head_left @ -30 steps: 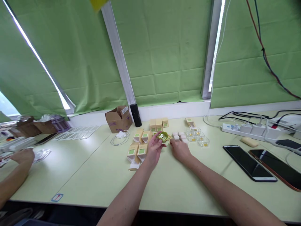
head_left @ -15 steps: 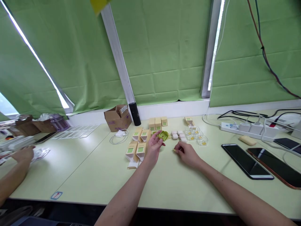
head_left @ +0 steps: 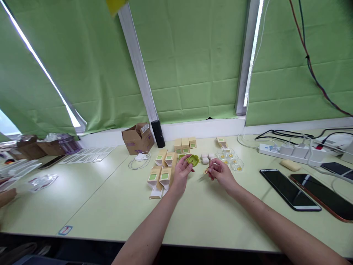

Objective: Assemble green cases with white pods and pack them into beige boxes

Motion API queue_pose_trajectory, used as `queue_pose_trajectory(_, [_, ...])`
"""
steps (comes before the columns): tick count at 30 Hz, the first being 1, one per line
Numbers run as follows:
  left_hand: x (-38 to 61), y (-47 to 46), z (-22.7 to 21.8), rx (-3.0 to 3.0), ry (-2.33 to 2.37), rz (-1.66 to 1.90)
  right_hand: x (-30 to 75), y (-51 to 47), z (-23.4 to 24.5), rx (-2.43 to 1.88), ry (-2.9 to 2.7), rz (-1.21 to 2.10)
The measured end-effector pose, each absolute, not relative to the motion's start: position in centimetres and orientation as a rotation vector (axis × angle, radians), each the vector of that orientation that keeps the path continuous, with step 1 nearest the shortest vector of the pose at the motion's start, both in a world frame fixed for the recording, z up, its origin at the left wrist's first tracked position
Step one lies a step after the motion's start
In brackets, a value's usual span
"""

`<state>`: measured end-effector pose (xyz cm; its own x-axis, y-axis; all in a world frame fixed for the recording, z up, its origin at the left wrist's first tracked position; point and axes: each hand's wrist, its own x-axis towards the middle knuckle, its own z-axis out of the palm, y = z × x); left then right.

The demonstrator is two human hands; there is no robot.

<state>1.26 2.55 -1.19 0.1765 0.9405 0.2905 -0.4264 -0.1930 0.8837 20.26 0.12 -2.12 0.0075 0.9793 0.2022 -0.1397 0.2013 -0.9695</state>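
My left hand [head_left: 179,176] is closed around the edge of a green silicone case cover [head_left: 193,159], its hollow side facing up. In a pinch between thumb and fingertips, my right hand [head_left: 223,176] has a small gold-coloured piece [head_left: 205,171], too small to make out fully. Just beyond the hands lie several small white rounded cases [head_left: 204,159], partly hidden by my right fingers. To their right are several clear plastic holders [head_left: 237,165] with yellow bits inside. Several open kraft boxes [head_left: 165,176] with green labels stand left of my left hand.
More small boxes [head_left: 185,145] stand farther back, near a brown carton [head_left: 138,139] and a black cylinder [head_left: 158,133]. Phones [head_left: 289,189] and a power strip [head_left: 292,151] with cables occupy the right side. At far left, another person's hand [head_left: 7,197] is beside a plastic bag [head_left: 42,182].
My right hand has lifted slightly off the table with the gold-coloured piece, which now shows more. The green cover is turned a little. The other person's hand has drawn back leftward from the bag.
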Motion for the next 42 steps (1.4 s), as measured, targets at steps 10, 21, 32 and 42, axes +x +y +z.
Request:
queue_pose_trajectory(10, [1.3,2.5,-1.1,1.220,0.585,1.384,19.3,-0.3,-0.1,-0.828,-1.014,1.106])
queue_pose_trajectory(21, [1.6,2.1,-1.3,1.283,0.601,1.354,19.4,-1.0,-0.4,-0.784,-0.979,1.175])
queue_pose_trajectory(32, [1.9,1.8,-1.4,1.330,0.576,1.311,19.5,-2.1,0.5,-0.778,-1.107,1.012])
queue_pose_trajectory(42, [2.1,1.5,-1.6,1.362,0.581,1.297,19.5,-3.1,0.4,-0.985,-1.393,0.452])
